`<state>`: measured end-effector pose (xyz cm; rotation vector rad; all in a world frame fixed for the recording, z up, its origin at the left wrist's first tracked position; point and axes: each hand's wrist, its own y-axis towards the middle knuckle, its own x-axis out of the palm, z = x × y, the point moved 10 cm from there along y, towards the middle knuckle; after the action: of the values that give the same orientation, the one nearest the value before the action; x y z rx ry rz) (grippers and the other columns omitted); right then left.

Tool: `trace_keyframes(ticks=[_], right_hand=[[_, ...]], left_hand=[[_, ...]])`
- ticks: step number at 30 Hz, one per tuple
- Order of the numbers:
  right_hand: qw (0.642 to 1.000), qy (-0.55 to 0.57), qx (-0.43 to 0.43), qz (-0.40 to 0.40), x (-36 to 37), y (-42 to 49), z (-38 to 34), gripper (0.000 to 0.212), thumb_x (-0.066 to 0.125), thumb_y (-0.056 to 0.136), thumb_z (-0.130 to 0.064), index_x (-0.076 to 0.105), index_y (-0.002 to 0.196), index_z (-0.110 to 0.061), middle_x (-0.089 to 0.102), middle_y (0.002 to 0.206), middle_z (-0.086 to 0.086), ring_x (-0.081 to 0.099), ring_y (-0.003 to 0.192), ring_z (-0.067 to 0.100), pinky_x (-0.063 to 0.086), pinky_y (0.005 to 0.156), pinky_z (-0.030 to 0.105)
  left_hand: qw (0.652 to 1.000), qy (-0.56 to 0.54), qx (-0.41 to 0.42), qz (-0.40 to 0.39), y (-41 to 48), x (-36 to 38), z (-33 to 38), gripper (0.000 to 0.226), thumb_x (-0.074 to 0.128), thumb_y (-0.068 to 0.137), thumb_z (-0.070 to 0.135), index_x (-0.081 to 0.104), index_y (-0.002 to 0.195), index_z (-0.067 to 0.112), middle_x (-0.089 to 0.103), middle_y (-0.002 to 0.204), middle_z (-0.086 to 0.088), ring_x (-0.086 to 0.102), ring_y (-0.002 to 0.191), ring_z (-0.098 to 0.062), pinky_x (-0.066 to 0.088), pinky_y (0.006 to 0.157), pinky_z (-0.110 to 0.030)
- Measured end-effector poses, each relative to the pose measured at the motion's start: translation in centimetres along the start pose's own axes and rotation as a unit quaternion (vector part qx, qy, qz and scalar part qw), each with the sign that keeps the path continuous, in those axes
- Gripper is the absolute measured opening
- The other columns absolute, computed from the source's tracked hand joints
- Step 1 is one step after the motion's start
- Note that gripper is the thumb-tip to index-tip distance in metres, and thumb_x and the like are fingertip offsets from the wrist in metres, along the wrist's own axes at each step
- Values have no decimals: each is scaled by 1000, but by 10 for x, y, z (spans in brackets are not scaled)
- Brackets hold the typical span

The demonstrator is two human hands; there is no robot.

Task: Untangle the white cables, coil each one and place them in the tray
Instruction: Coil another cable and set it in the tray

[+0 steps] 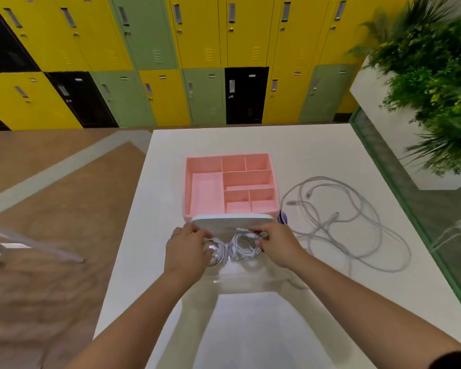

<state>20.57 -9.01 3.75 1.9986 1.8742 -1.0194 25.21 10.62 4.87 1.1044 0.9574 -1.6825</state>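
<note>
Right hand (277, 246): fingertips (262, 237) pinched together on a strand of the right coil (244, 247).
Left hand (186, 249): fingers curled down over the left coil (218, 253), gripping it.
Both coils: white cable, wound, side by side and touching, just in front of the pink tray (189, 182), outside it.
Loose cables (357, 225): white, tangled, on the table (317, 155) to the right of the tray.
Background: lockers (197, 35), plant (431, 75).

Surface notes, your bench: mostly smooth plastics.
Your pink tray (206, 193) reads as matt plastic; the white cables (330, 221) have smooth, faintly shiny sheathing; the table (317, 155) is smooth white with soft sheen; the lockers (197, 35) look like painted metal.
</note>
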Motion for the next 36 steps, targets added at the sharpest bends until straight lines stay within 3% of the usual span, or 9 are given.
trace_keyframes(ticks=[3, 7, 22, 28, 32, 36], right_hand=[[999, -43, 10, 7, 10, 3, -1, 38, 56, 90, 2, 64, 124, -14, 64, 124, 6, 60, 111, 21, 47, 93, 27], [998, -50, 11, 26, 18, 7, -4, 35, 52, 91, 2, 67, 119, -13, 67, 117, 4, 60, 105, 20, 47, 90, 27], [992, -107, 14, 69, 30, 14, 1, 30, 54, 87, 0, 65, 113, -8, 57, 113, 10, 55, 95, 21, 38, 80, 20], [992, -44, 43, 110, 27, 10, 9, 11, 57, 85, -4, 53, 90, -13, 48, 90, 3, 44, 72, 11, 35, 57, 12], [992, -35, 58, 108, 40, 3, 12, 21, 61, 87, -12, 44, 75, -17, 48, 67, -2, 44, 57, 10, 32, 49, 16], [990, -94, 50, 92, 41, -1, 9, 27, 66, 87, -30, 48, 68, -23, 49, 61, -9, 48, 59, 10, 33, 50, 22]], left_hand=[[996, 69, 53, -17, -1, 6, 6, 39, 62, 84, 41, 60, 123, 35, 54, 126, 10, 47, 114, -21, 36, 90, -32], [988, 114, 93, -41, 2, 17, 7, 43, 57, 84, 42, 56, 127, 35, 53, 132, 15, 44, 120, -19, 30, 90, -34], [985, 111, 119, -60, 9, 23, 4, 40, 56, 85, 46, 56, 123, 35, 52, 129, 13, 43, 119, -18, 30, 93, -35], [984, 111, 121, -67, 9, 26, 2, 39, 54, 86, 47, 56, 123, 35, 50, 129, 12, 42, 120, -18, 28, 93, -34], [985, 102, 121, -67, 10, 26, 3, 39, 56, 85, 46, 57, 122, 35, 51, 128, 10, 43, 119, -18, 29, 93, -35], [986, 98, 118, -65, 11, 26, 1, 39, 55, 86, 47, 57, 123, 35, 51, 126, 8, 44, 119, -19, 29, 94, -35]])
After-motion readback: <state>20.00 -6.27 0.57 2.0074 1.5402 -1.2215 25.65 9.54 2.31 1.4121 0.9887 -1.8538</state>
